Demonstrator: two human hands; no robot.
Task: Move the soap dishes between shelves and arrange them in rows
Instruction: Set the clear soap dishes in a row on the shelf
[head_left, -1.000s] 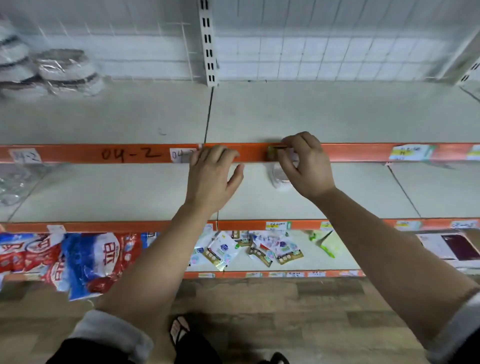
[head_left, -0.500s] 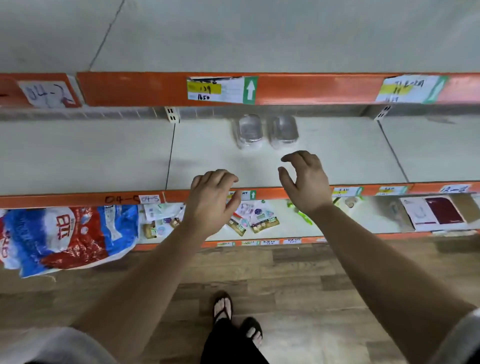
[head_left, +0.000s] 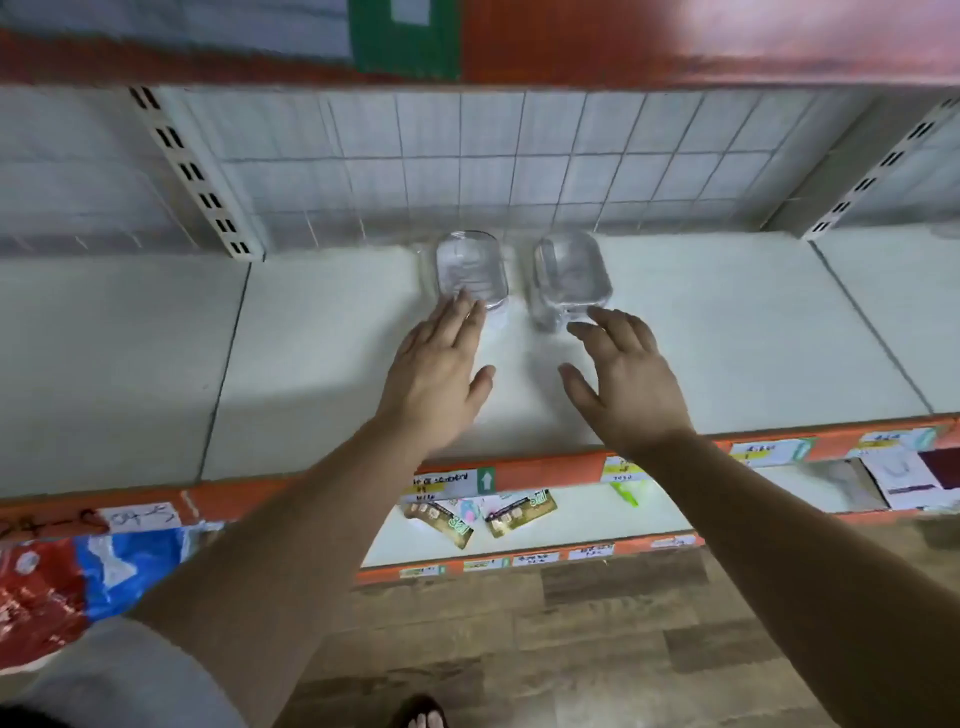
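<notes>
White shelf (head_left: 753, 338); soap dishes (head_left: 470, 270) side by side; left hand (head_left: 441, 374), right hand (head_left: 623, 379) splayed, empty

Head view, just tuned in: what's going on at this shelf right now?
A person has both bare hands stretched out over a white shelf, toward two clear soap dishes standing side by side near its back. The left hand, fingers straight, overlaps the near edge of the left soap dish; whether it touches cannot be told. The right hand, open, is at the near edge of the right soap dish. Neither dish is gripped yet.
</notes>
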